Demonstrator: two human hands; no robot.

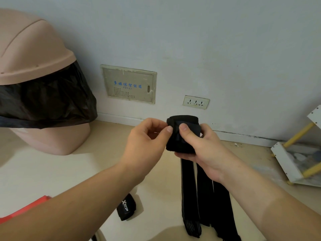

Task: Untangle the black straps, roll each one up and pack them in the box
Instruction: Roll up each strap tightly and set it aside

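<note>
The rolled strap [180,136] is held up in mid-air over the floor [69,171], in front of the far wall [225,49] and just below the socket plate [196,102]. The right hand [201,150] cups it from below and from the right, with the fingers curled under the roll and the thumb pressed flat across its front. The left hand [145,141] comes in from the left with its fingers curled, and its thumb and forefinger pinch the roll's left edge. Both forearms reach in from the near edge and the wrists are slightly bent.

There is open floor beneath and to the left of the hands. The skirting line runs close behind the roll.

The roll is a tight, stubby cylinder of matt black fabric standing upright, with a smoother dark patch under the right thumb. Loose straps [199,197] lie flat on the floor under the right wrist, running towards the near edge, with thin pale lines along their edges. A second roll [126,208] with white lettering lies on the floor near the left forearm.

A red flat thing [26,211] shows at the near left. A pink bin [34,49] with a black liner stands at the far left. A wall panel [128,84] sits left of the socket, and a white shelf [291,164] with yellow rods is at the right
</note>
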